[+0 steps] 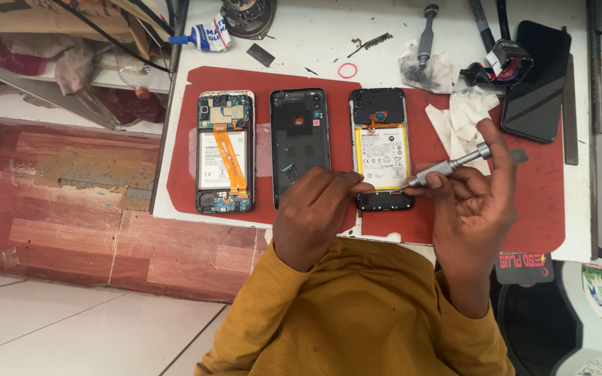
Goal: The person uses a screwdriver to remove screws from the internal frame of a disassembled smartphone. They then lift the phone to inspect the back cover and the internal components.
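Three opened phones lie side by side on a red mat (538,209). The rightmost phone (380,125) shows a yellow-edged white battery. My right hand (472,202) grips a small silver screwdriver (447,166), index finger on its cap, tip at the phone's lower right edge. My left hand (315,209) rests on the mat, its fingertips touching the phone's lower left part beside the screwdriver tip. The middle piece is a dark back housing (299,136). The left phone (225,150) has a blue board and an orange ribbon cable.
A dark phone (536,80) lies at the mat's upper right beside crumpled white tissues (462,115). Another screwdriver (426,35), a glue tube (207,36), a pink rubber ring (347,70) and small parts sit on the white table behind. The table's left edge drops to a tiled floor.
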